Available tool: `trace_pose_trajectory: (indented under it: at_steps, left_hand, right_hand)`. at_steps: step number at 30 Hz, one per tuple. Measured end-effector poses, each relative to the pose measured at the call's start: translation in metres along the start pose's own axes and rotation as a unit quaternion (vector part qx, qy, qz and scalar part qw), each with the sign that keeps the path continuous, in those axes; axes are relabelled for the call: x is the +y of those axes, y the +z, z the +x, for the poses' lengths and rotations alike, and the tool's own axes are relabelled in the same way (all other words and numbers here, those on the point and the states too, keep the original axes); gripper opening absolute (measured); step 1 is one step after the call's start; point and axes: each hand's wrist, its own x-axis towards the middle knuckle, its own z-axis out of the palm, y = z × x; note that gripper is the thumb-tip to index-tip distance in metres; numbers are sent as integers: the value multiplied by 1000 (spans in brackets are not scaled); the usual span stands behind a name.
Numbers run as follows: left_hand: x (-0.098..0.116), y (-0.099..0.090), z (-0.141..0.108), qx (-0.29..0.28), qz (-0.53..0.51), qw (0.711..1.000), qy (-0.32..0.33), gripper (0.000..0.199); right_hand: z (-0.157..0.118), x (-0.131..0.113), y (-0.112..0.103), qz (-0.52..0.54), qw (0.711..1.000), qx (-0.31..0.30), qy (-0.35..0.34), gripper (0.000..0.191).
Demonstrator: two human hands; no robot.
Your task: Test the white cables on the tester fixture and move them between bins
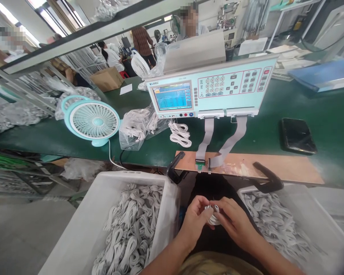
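Note:
My left hand [197,214] and my right hand [228,214] meet over my lap, in front of the bench edge. Between them is a small coiled white cable [214,219], gripped by the fingers of both. Its connector ends look to be near my fingertips, too small to make out. Just ahead, a wooden board [240,164] carries two small test connectors on grey ribbon cables [206,135]. Those ribbons run up to the test instrument [172,95] with a lit blue screen.
A white bin [103,191] of bundled cables stands at my left, another bin [318,217] of cables at my right. Black clamps [176,168] hold the board. On the green bench are a fan [93,118], bagged cables [134,128], a loose cable coil [180,134] and a black phone-like device [297,134].

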Motion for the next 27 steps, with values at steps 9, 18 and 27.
trace_pose_trajectory:
  at_steps: [9,18,27]
  left_hand:
    - [0,-5,1,12,-27,998,-47,27]
    - [8,-5,36,-12,84,996,-34,31]
    - [7,-12,63,65,80,994,26,30]
  right_hand:
    - [-1,-1,-1,43,997,10,70,9]
    - [29,18,-3,77,994,23,77,13]
    - [64,24,11,323,901,102,269,38]
